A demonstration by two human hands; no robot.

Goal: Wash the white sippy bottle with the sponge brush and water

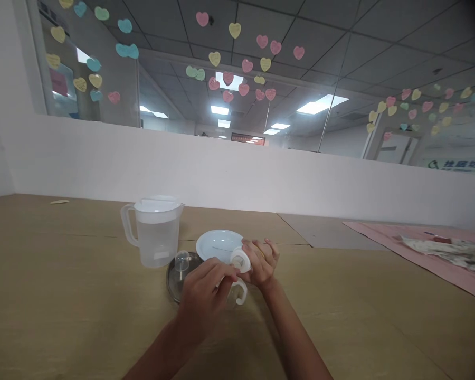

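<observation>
My right hand (261, 261) is wrapped round a white round item (240, 259), whose end faces me. Pinched fingers of my left hand (208, 285) touch the near side of that item; whether they hold a small part of it is hidden. Behind the hands is a pale blue-white plate (211, 244) with a thin straight line showing over it. A clear small cup (182, 262) stands on a round metal tray (172, 285), partly covered by my left hand. Below the white item, a white curved handle (242, 293) belongs to a clear vessel mostly hidden by my left hand.
A translucent lidded pitcher (158, 237) with liquid stands left of the plate. On the right, a pink cloth (364, 230) bears crumpled whitish material (443, 250). A small flat piece (59, 201) lies at the back left. A white wall (229, 174) closes off the table's back.
</observation>
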